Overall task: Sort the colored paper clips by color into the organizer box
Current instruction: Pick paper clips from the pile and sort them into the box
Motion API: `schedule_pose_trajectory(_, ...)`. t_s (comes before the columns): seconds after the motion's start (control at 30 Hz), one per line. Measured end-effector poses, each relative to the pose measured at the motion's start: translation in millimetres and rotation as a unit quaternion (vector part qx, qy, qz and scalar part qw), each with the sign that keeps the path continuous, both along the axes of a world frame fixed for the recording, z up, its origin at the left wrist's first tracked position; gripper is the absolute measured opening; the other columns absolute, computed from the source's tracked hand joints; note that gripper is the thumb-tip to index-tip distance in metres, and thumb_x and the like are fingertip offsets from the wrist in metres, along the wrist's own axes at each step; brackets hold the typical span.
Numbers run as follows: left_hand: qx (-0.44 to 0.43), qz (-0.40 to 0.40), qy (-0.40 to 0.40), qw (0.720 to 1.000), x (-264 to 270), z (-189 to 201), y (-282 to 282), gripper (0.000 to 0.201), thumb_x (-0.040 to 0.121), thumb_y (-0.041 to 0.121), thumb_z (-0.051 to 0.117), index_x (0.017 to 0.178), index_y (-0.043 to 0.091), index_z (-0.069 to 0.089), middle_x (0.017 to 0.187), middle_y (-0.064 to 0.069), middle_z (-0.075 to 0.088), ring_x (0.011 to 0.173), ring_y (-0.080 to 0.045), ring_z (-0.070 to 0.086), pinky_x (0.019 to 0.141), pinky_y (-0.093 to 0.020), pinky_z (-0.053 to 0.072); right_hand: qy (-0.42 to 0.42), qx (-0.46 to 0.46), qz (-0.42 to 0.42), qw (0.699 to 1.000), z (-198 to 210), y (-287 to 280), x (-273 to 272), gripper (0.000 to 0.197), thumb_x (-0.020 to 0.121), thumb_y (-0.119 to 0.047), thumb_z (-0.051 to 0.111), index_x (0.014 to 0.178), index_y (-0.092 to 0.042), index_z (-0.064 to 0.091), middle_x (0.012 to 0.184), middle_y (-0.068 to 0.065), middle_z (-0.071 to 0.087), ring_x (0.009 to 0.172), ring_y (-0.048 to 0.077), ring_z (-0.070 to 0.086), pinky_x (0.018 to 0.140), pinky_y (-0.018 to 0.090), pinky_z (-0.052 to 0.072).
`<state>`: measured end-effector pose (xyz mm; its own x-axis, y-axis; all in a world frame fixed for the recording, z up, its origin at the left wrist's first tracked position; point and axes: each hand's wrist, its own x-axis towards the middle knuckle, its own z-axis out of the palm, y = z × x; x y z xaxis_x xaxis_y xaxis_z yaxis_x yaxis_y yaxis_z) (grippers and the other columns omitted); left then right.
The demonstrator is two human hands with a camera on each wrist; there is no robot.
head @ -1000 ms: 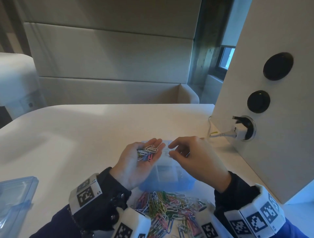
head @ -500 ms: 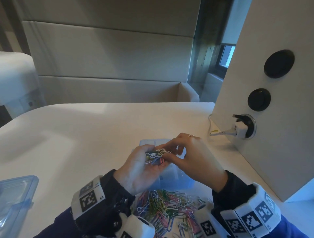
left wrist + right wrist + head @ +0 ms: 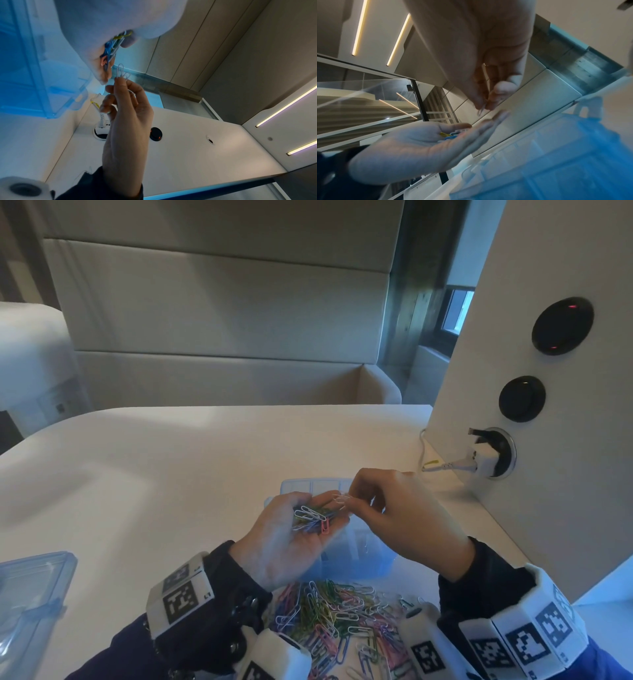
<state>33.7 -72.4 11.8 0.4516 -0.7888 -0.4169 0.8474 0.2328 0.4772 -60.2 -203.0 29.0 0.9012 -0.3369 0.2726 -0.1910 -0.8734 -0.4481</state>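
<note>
Left hand (image 3: 284,537), centre frame, lies palm up over the organizer box (image 3: 356,556), its fingers relaxed and cupping a mixed bunch of paper clips (image 3: 313,518). Right hand (image 3: 402,517) just beside it; fingers pinch white clips (image 3: 122,72) at the left fingertips (two or more, hard to count). Loose clip pile (image 3: 339,614) sits on the desk (image 3: 171,460), bottom centre. Clear lid (image 3: 29,594) at lower left.

Count: organizer box (image 3: 356,563) 1; lid (image 3: 30,587) 1; round black sockets (image 3: 562,326) 2; plug (image 3: 481,458) 1; loose paper clips (image 3: 329,614) uncountable.
</note>
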Motion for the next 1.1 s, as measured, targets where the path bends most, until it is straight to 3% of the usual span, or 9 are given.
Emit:
schedule_pose_trajectory(0.13,0.009,0.006,0.001,1.000,2.6,-1.0,-1.6,0.040,0.103,0.013,0.032,0.115,-0.016,0.055,0.114,-0.031,0.065,0.108,-0.040,0.062,0.102,-0.045,0.044,0.057,-0.026,-0.037,0.997,1.6,-4.3,-6.6,0.018,0.093,-0.029,0.057,0.081,-0.017,0.062,0.067,-0.006,0.058,0.060,0.007,0.051,0.053,0.014,0.037)
schedule_pose_trajectory(0.27,0.005,0.007,0.013,1.000,3.8,-1.7,-0.7,0.042,0.104,0.016,0.031,0.120,-0.016,0.053,0.117,-0.032,0.063,0.116,-0.043,0.058,0.108,-0.045,0.040,0.093,-0.064,-0.079,0.990,1.5,-2.2,-9.8,0.028,0.091,-0.041,0.057,0.084,-0.016,0.066,0.074,-0.003,0.063,0.070,0.014,0.059,0.066,0.024,0.047)
schedule_pose_trajectory(0.37,0.001,-0.003,0.020,1.000,3.0,-2.1,-0.5,0.048,0.105,0.022,0.030,0.121,-0.017,0.053,0.117,-0.034,0.063,0.117,-0.042,0.058,0.107,-0.046,0.041,0.079,-0.087,-0.057,0.991,6.2,3.0,-11.1,0.033,0.092,-0.047,0.054,0.095,-0.018,0.068,0.084,-0.006,0.065,0.077,0.009,0.057,0.076,0.026,0.049)
schedule_pose_trajectory(0.47,-0.017,-0.020,0.029,0.999,0.9,-2.3,0.8,0.059,0.105,0.032,0.027,0.125,-0.018,0.050,0.124,-0.033,0.059,0.121,-0.037,0.056,0.102,-0.046,0.046,0.027,-0.053,0.006,0.998,10.0,6.2,-7.4,0.022,0.091,-0.040,0.060,0.098,-0.023,0.071,0.088,-0.008,0.064,0.078,0.003,0.054,0.073,0.019,0.046)
schedule_pose_trajectory(0.57,-0.040,-0.037,0.036,0.998,-4.8,1.8,3.1,0.065,0.105,0.039,0.026,0.119,-0.019,0.053,0.119,-0.030,0.062,0.091,-0.035,0.070,0.069,-0.038,0.061,-0.006,-0.038,0.053,0.998,8.4,9.9,-2.4,0.012,0.086,-0.033,0.068,0.095,-0.027,0.073,0.087,-0.010,0.061,0.076,0.002,0.053,0.066,0.009,0.039)
schedule_pose_trajectory(0.67,-0.050,-0.043,0.041,0.997,-10.7,4.0,3.8,0.065,0.105,0.040,0.027,0.109,-0.018,0.057,0.095,-0.027,0.069,0.061,-0.031,0.070,0.050,-0.026,0.054,-0.014,-0.030,0.074,0.997,3.8,12.0,0.0,0.008,0.081,-0.031,0.074,0.087,-0.025,0.074,0.083,-0.008,0.061,0.076,0.003,0.052,0.068,0.012,0.039)
schedule_pose_trajectory(0.77,-0.056,-0.035,0.040,0.997,-14.1,4.5,3.3,0.065,0.106,0.037,0.027,0.095,-0.018,0.059,0.083,-0.026,0.069,0.053,-0.029,0.067,0.047,-0.025,0.053,-0.019,-0.019,0.082,0.996,-1.3,10.7,3.2,0.003,0.082,-0.028,0.074,0.083,-0.025,0.073,0.080,-0.008,0.061,0.074,0.004,0.055,0.069,0.018,0.044)
schedule_pose_trajectory(0.9,-0.051,-0.040,0.035,0.997,-11.5,0.0,3.5,0.071,0.105,0.040,0.028,0.101,-0.020,0.065,0.105,-0.026,0.068,0.073,-0.032,0.073,0.061,-0.030,0.059,-0.011,-0.013,0.100,0.995,-6.7,9.6,5.6,0.005,0.086,-0.029,0.070,0.086,-0.025,0.071,0.082,-0.009,0.060,0.073,0.002,0.054,0.069,0.009,0.041)
schedule_pose_trajectory(1.1,-0.049,-0.041,0.031,0.997,-14.8,3.3,2.4,0.066,0.105,0.038,0.028,0.097,-0.018,0.060,0.086,-0.027,0.069,0.064,-0.030,0.071,0.054,-0.028,0.057,-0.012,-0.005,0.120,0.993,-10.3,8.7,8.0,0.004,0.089,-0.025,0.066,0.087,-0.023,0.070,0.085,-0.008,0.059,0.075,0.002,0.055,0.069,0.010,0.042)
